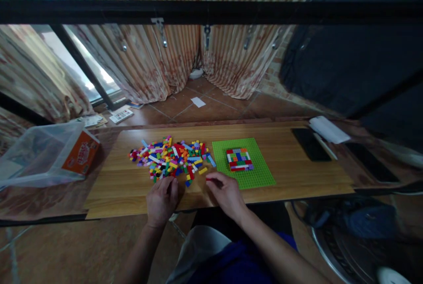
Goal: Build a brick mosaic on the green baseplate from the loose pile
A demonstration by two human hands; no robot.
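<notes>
A heap of small coloured bricks (pixel 172 158) lies on the wooden table (pixel 291 173). To its right is a green baseplate (pixel 261 173) with a low block of mixed-colour bricks (pixel 239 159) built on it. My left hand (pixel 161 200) rests at the near edge of the heap with its fingers curled; what it holds is hidden. My right hand (pixel 224 193) sits by the baseplate's near left corner, its fingertips pinching a small red brick (pixel 209 178).
A clear plastic box with an orange label (pixel 49 154) stands at the table's left end. A black phone (pixel 310 143), a pen and a white folded cloth (pixel 328 128) lie at the right. A black frame bar (pixel 211 11) crosses overhead, with curtains behind.
</notes>
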